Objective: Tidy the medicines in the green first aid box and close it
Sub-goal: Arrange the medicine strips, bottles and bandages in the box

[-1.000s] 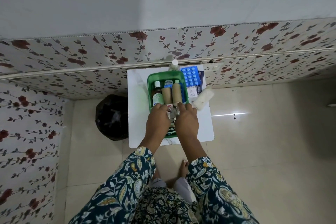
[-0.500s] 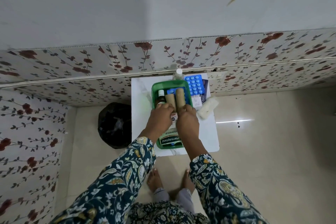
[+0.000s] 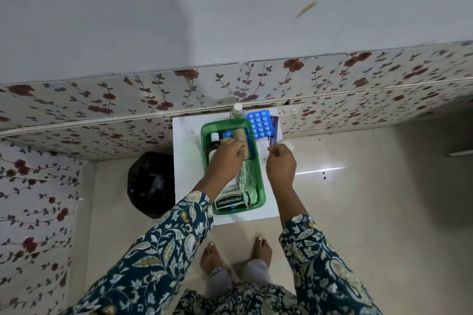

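so the green first aid box [image 3: 259,186] sits mid-frame with its long axis running top to bottom, left hand [image 3: 226,161] loosely curled over the stuff inside, right hand [image 3: 280,164] half-closed on nothing just right of it, nearest the blue blister pack [image 3: 260,124] above.

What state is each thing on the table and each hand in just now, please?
Green first aid box: open, no lid on.
Hansaplast pack: lying flat inside box.
Blue tablet strip: outside box.
Left hand: over box.
Right hand: loosely curled, outside box.
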